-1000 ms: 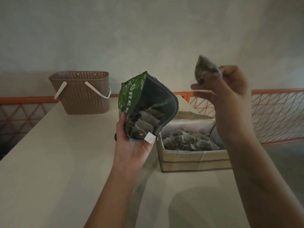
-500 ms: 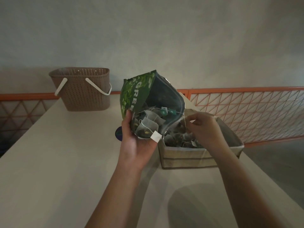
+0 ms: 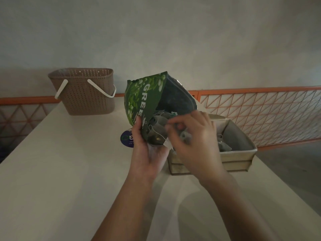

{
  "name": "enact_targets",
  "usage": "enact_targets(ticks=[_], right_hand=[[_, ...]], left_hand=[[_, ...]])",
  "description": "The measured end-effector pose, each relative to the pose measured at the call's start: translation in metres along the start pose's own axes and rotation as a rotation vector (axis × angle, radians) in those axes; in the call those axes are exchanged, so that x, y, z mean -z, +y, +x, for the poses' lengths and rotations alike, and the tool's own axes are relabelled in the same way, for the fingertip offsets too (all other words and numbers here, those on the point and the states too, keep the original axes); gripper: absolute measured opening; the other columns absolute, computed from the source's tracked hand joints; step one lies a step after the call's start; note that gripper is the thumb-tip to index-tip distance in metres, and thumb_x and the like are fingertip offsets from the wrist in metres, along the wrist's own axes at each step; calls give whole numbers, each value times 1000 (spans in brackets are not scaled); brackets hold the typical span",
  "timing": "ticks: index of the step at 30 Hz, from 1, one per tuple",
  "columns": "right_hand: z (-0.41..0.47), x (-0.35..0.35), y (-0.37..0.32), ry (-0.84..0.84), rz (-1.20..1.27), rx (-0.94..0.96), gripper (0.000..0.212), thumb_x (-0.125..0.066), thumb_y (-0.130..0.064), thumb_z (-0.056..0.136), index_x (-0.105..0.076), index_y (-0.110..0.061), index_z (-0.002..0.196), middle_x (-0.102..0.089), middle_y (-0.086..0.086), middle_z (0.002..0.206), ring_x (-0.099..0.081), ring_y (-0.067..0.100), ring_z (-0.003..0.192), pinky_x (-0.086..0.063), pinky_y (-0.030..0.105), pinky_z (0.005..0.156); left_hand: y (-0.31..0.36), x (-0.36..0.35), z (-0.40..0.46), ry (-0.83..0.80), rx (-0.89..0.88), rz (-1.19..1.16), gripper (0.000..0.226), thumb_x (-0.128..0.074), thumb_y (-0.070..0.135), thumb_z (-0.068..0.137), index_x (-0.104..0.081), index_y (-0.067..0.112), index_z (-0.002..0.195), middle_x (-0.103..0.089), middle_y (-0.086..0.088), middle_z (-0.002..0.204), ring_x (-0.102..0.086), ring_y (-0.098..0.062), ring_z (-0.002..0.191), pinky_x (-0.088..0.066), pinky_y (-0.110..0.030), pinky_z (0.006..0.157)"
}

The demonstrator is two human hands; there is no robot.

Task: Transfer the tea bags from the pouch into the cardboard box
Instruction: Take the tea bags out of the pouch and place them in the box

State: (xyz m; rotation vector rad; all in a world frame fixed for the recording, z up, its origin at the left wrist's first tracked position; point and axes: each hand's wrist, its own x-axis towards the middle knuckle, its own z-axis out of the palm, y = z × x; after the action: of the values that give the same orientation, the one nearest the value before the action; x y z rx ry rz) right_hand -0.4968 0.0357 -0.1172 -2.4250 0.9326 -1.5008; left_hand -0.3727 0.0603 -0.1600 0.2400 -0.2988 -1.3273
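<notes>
**Right hand at the pouch mouth, box just to the right**

Head view: my left hand (image 3: 147,150) grips the green pouch (image 3: 147,100) from below and behind, thumb along its front panel, holding it up off the worktop (image 3: 60,180) with the open mouth turned toward my right. Tea bags (image 3: 159,124) crowd the opening, and one paper tag (image 3: 167,144) on its string dangles at the lower lip. My right hand (image 3: 194,145) is at that mouth, fingers curled in with thumb and forefinger close together among the bags; it looks as if they pinch a bag or its string, but motion blur keeps me from saying which, or whether the pinch has closed.

The relation that matters: the cardboard box (image 3: 243,153) sits on the worktop just beside the pouch, to the right and lower, directly under and behind my right hand. More tea bags already lie inside it. So my right hand is the nearer one to both source and target, and I judge the coming move to be a short pull out of the pouch, rightward and down over the near rim. The trailing strings could drag a second bag out with the first.

A brown basket (image 3: 83,91) stands well apart at the far left.
</notes>
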Motion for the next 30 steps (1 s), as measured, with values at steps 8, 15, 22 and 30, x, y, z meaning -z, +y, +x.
enact_targets(ticks=[8,15,22,30], right_hand=[[-3,6,0,-124,68,-102,7,-74,-28,83,-70,-33,83,-62,-17,85,-53,10,89,-35,28,80],[11,36,6,-20,691,-416,11,-62,-16,94,-59,-6,98,-71,9,94,-71,25,85,-60,46,79],[7,45,20,-210,796,-471,20,-66,9,82,-63,-10,85,-72,11,88,-70,23,84,-55,31,77],[-3,35,17,-330,596,-476,34,-77,10,71,-62,-16,85,-59,0,78,-58,10,72,-52,24,70]], left_hand=[[-1,-7,-2,-3,-33,66,75,-62,51,88,-49,11,150,-67,-11,130,-69,-23,111,-61,-32,85],[1,-9,-1,20,-6,-31,72,-68,50,87,-53,18,149,-61,-10,144,-66,-27,120,-63,-37,81],[1,-8,-1,35,-63,1,71,-63,50,86,-53,18,149,-59,-9,147,-57,-28,134,-60,-38,95],[3,-9,-1,42,-114,134,76,-56,55,89,-45,18,154,-42,-12,161,-46,-28,141,-52,-33,101]])
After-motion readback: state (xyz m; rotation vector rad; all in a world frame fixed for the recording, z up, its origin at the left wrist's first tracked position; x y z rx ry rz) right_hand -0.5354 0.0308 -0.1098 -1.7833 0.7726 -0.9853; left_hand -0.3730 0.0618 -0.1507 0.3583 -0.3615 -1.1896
